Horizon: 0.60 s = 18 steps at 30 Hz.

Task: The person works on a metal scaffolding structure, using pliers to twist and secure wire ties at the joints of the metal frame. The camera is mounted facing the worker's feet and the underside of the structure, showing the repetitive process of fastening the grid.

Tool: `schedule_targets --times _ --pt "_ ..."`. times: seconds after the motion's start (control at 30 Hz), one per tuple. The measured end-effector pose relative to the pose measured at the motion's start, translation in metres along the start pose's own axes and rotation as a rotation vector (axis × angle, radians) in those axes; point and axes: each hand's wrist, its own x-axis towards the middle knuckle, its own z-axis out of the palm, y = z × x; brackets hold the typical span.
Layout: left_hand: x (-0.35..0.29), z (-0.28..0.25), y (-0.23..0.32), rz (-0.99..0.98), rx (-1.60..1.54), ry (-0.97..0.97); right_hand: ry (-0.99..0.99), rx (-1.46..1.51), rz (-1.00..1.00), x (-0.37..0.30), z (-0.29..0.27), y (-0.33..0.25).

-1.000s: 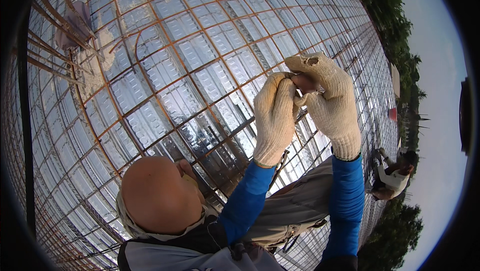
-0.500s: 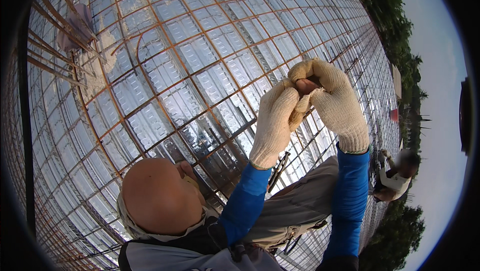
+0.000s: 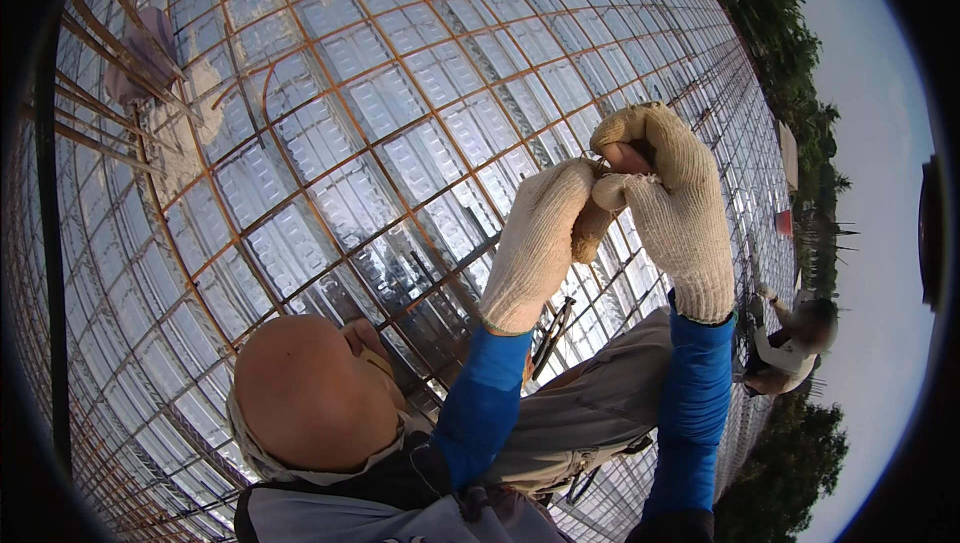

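Both my hands wear off-white knitted work gloves with browned fingertips, and they meet in front of me above the bars. My left hand [image 3: 540, 243] is closed, its thumb and fingers pinched together beside the right one. My right hand [image 3: 682, 208] curls its fingers toward its thumb, with some bare fingertip skin showing through the glove. Whatever lies between the fingertips is too small or hidden to make out. Under the hands spreads a grid of rusty rebar [image 3: 400, 61] over shiny ribbed metal decking [image 3: 345, 123]. A dark slim tool [image 3: 552, 338] shows below my left wrist.
My bent knee [image 3: 300, 393] and other trouser leg [image 3: 600, 383] rest low over the grid. Upright rebar ends [image 3: 105, 43] stick up at the far left, near a pale concrete patch [image 3: 185, 138]. Another person [image 3: 790, 348] crouches at the right, with trees [image 3: 770, 33] beyond.
My left hand has shifted slightly down and left, and my right hand has tipped a little, its fingers opening around the thumb. The hands stay together at the fingertips.
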Motion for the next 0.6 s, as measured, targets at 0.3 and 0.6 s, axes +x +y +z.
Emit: schedule_targets --times 0.3,0.6 --pt "-0.014 -0.003 0.007 -0.109 -0.087 -0.032 -0.138 0.247 0.153 0.004 -0.005 0.002" --pt "-0.008 0.021 0.018 -0.053 -0.284 0.182 -0.017 0.291 -0.020 0.003 0.001 0.012"
